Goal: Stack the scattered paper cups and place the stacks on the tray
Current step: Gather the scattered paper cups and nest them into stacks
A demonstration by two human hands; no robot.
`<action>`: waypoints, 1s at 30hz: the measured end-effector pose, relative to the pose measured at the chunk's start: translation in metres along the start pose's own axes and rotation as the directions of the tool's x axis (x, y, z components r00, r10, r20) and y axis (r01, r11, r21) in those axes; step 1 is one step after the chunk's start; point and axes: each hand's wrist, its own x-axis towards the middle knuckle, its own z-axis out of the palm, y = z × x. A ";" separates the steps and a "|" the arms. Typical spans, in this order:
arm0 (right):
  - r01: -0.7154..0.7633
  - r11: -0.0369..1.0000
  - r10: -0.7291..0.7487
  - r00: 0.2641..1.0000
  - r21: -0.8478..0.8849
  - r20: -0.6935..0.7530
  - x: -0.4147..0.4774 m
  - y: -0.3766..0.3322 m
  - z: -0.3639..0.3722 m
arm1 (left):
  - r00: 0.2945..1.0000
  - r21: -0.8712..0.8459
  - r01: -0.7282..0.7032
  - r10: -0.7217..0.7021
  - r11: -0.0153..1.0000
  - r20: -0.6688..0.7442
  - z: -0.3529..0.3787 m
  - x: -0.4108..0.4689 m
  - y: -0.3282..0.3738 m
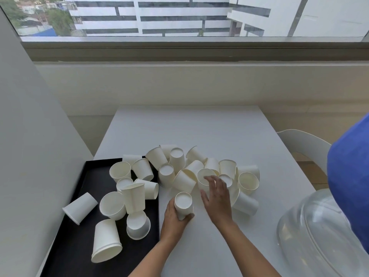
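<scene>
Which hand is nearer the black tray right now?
Left. The left hand, gripping an upturned cup, sits just off the right edge of the black tray. The right hand is farther right, reaching into the loose cups on the table.

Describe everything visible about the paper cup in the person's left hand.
The paper cup is plain white, matte and tapered, apparently thin card. It is upside down and slightly tilted, with its recessed round base facing the camera. The left hand grips its wider lower end, thumb curled across the front, hiding the rim. It is over the white table, just right of the black tray. Whether it touches the table or has other cups nested inside cannot be told.
</scene>
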 end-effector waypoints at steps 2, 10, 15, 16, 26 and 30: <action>-0.010 0.991 0.025 0.993 -0.131 0.114 0.011 0.007 -0.001 | 1.000 -0.019 0.002 -0.002 1.000 0.005 0.000 0.003 0.000; 0.011 0.990 -0.007 1.000 -0.141 0.026 0.019 0.011 -0.005 | 0.999 -0.044 -0.053 0.053 0.998 0.010 -0.004 0.006 0.001; -0.223 0.886 0.314 0.934 0.407 -0.171 0.024 -0.010 -0.026 | 0.961 -0.035 -0.246 0.240 0.969 -0.134 -0.012 -0.006 0.014; -0.315 0.759 0.442 0.892 0.569 -0.095 0.026 -0.016 -0.031 | 0.941 -0.032 -0.295 0.284 0.955 -0.183 -0.014 -0.007 0.020; -0.648 -0.040 0.276 0.725 0.761 0.631 0.016 -0.067 -0.043 | 0.905 -0.250 -0.354 0.262 0.901 -0.336 -0.010 0.011 0.092; -0.540 0.456 0.364 0.839 0.707 0.405 0.012 -0.056 -0.038 | 0.893 -0.154 -0.346 0.275 0.925 -0.356 -0.015 0.011 0.091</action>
